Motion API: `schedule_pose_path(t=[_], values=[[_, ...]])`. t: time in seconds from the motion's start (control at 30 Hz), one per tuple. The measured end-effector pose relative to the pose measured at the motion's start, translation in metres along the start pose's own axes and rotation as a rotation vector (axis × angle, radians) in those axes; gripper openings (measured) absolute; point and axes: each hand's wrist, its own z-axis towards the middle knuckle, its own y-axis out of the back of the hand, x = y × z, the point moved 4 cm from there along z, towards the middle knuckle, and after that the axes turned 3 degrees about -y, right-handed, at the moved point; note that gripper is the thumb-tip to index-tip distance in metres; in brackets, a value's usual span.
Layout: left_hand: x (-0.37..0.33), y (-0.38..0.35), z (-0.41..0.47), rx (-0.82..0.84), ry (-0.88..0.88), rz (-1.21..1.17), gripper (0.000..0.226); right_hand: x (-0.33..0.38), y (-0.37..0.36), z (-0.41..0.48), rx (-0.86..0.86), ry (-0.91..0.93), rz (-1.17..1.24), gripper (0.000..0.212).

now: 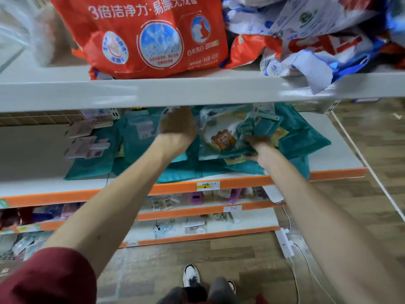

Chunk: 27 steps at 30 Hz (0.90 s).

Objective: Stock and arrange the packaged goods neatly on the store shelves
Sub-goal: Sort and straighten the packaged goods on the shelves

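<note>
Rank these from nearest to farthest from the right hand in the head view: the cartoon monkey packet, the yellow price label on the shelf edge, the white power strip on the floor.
1. Cartoon monkey packet, gripped by the right hand.
2. Yellow price label, on the orange shelf edge below, slightly left.
3. White power strip, down on the floor.

White shelving (153,93) with orange-edged tiers (241,183) stands on a wood-pattern floor (372,132).
</note>
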Motion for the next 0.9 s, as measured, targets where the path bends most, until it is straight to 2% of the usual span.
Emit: schedule_pose_path(t=[0.07,0.13,0.2,0.27,0.33,0.4,0.47,0.53,0.6,0.7,0.77,0.83,0.9], values=[[-0.018,-0.023,-0.01,0.09,-0.01,-0.065,0.035,-0.016,0.01,0.009,-0.033,-0.054,-0.026,0.048],[-0.032,-0.052,-0.023,0.177,-0.056,-0.08,0.038,-0.023,0.019,0.02,-0.085,-0.033,-0.049,0.056],[-0.03,-0.073,-0.029,0.207,-0.085,-0.1,0.036,-0.026,0.025,0.028,-0.108,0.041,-0.105,0.046],[-0.017,-0.08,-0.032,0.134,-0.07,-0.156,0.033,-0.029,0.03,0.03,-0.098,0.066,-0.158,0.029],[0.008,-0.081,-0.025,0.028,0.008,-0.234,0.035,-0.029,0.032,0.03,-0.087,0.056,-0.15,0.021],[0.041,-0.078,-0.018,0.012,0.164,-0.184,0.058,-0.028,0.03,0.029,-0.09,0.048,-0.137,0.024],[0.072,-0.077,-0.016,0.103,0.389,-0.18,0.092,-0.028,0.027,0.028,-0.111,0.046,-0.126,0.031],[0.09,-0.074,-0.014,0.15,0.509,-0.214,0.105,-0.029,0.024,0.027,-0.105,0.033,-0.111,0.035],[0.1,-0.075,-0.009,0.173,0.458,-0.293,0.093,-0.032,0.023,0.032,-0.086,0.001,-0.089,0.041],[0.108,-0.074,-0.007,0.246,0.359,-0.463,0.051,-0.032,0.024,0.031,-0.071,-0.012,-0.058,0.036],[0.111,-0.07,-0.007,0.306,0.367,-0.612,0.037,-0.029,0.024,0.023,-0.066,-0.012,-0.027,0.041],[0.113,-0.066,-0.007,0.351,0.43,-0.808,0.029,-0.029,0.025,0.02,-0.04,-0.017,0.008,0.045],[0.117,-0.062,-0.009,0.365,0.524,-1.002,0.034,-0.037,0.03,0.038,-0.014,-0.013,0.025,0.054]])
